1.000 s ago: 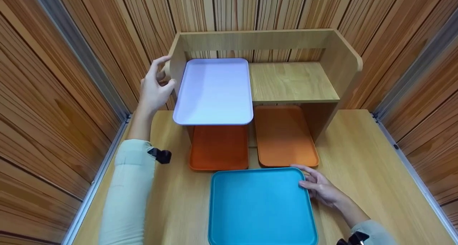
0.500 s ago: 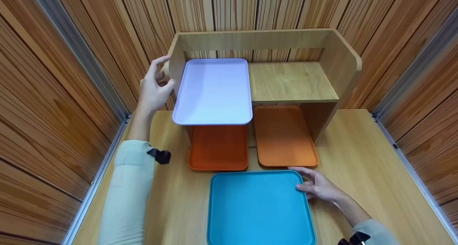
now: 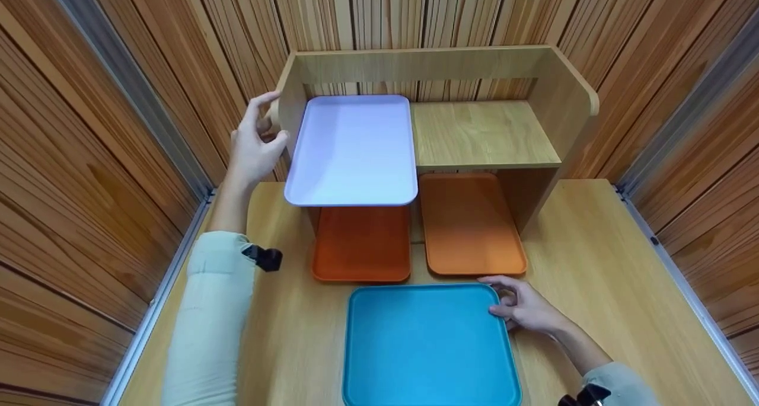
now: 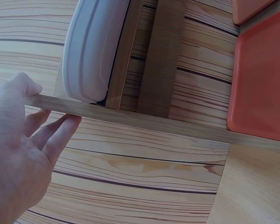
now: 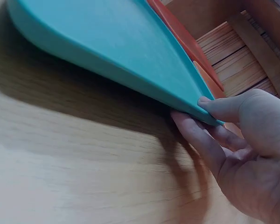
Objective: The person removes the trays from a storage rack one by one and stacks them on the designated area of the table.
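My left hand (image 3: pixel 254 142) grips the left side panel of a small wooden shelf (image 3: pixel 489 134). In the left wrist view the thumb lies on one face of that panel (image 4: pixel 144 122) and the fingers on the other. My right hand (image 3: pixel 528 305) pinches the far right corner of a blue tray (image 3: pixel 430 347), thumb over the rim and fingers beneath. The right wrist view shows a shadow on the table under the tray's raised side wall (image 5: pixel 98 67). A lavender tray (image 3: pixel 356 148) lies on the shelf's upper board, left half, with its front sticking out.
Under the upper board, a red-orange tray (image 3: pixel 363 246) and an orange tray (image 3: pixel 471 228) lie side by side on the wooden table (image 3: pixel 290 335), jutting out in front. Wood-patterned walls (image 3: pixel 95 157) with metal strips enclose the table at the back and sides.
The blue tray has shifted slightly toward me and left, with my right hand on its corner, widening the gap to the orange trays. My left hand keeps its hold on the panel.
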### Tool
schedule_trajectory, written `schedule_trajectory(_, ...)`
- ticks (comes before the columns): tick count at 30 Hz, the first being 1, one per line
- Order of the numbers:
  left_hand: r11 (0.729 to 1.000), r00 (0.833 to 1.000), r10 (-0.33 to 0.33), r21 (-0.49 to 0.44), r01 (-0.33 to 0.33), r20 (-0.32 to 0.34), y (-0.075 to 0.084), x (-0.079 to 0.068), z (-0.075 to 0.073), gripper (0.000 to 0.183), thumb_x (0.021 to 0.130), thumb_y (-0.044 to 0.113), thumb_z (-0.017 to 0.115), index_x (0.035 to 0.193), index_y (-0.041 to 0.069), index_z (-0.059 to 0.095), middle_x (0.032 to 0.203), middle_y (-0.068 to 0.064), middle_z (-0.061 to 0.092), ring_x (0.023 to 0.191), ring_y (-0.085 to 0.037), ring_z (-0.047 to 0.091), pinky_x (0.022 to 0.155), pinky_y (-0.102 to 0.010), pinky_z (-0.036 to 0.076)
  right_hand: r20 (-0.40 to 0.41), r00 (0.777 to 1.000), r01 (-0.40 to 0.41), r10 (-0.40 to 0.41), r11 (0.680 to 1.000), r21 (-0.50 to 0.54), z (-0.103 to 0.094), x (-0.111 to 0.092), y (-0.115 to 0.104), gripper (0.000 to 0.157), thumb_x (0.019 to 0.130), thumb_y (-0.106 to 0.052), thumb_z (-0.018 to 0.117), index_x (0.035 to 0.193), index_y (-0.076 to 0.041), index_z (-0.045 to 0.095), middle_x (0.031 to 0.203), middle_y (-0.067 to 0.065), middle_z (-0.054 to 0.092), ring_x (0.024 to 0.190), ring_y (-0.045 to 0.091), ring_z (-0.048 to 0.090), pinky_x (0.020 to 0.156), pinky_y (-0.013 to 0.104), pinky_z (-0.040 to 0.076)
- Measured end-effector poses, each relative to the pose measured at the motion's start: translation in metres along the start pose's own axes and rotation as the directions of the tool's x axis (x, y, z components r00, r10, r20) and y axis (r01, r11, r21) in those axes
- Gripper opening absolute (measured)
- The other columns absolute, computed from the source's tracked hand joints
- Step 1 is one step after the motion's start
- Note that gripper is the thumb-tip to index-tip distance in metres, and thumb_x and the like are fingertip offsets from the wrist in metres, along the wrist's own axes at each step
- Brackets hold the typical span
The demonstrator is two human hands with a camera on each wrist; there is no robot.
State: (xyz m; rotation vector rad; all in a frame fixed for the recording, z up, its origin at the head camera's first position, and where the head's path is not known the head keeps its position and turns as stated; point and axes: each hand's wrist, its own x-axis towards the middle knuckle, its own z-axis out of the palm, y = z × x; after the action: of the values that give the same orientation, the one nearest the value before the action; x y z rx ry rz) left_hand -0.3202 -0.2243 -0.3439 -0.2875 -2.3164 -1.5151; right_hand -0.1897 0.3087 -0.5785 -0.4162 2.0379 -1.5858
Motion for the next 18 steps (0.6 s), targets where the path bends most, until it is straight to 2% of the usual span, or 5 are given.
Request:
schedule_trajectory(5, 1.000, 1.000, -0.001, -0.008, 0.001, 0.004, 0.0002, 0.0000, 0.0004, 0.068, 0.105, 0.004, 0.062, 0.169, 0.021, 0.047, 0.170, -0.026, 0.053, 0.149, -0.041, 0.065, 0.120, -0.059, 0.058, -0.032, 0.999, -0.021, 0.020, 0.999, -0.025, 0.0015, 0.0002, 0.0022, 0.060, 0.109, 0.000, 0.067, 0.164, 0.009, 0.043, 0.134, 0.032, 0.056, 0.079, 0.009, 0.072, 0.064, 0.027, 0.065)
schedule_trajectory(13, 1.000, 1.000, -0.009, -0.008, 0.009, 0.009, -0.0010, 0.0010, -0.0001, 0.068, 0.106, 0.004, 0.062, 0.169, 0.021, 0.046, 0.173, -0.026, 0.049, 0.152, -0.042, 0.063, 0.121, -0.059, 0.057, -0.090, 0.995, -0.042, 0.037, 0.997, -0.060, 0.0017, -0.0013, 0.0019, 0.058, 0.109, 0.000, 0.067, 0.162, 0.007, 0.047, 0.127, 0.024, 0.055, 0.073, 0.010, 0.063, 0.058, 0.023, 0.060)
schedule_trajectory(18, 1.000, 1.000, -0.012, -0.008, 0.012, 0.011, -0.0009, 0.0009, -0.0002, 0.068, 0.106, 0.005, 0.062, 0.169, 0.021, 0.045, 0.172, -0.026, 0.049, 0.152, -0.042, 0.063, 0.121, -0.059, 0.057, -0.104, 0.994, -0.028, 0.017, 0.994, -0.103, 0.0043, -0.0003, -0.0005, 0.060, 0.108, 0.002, 0.068, 0.162, 0.009, 0.045, 0.136, 0.034, 0.055, 0.076, 0.012, 0.067, 0.060, 0.025, 0.061)
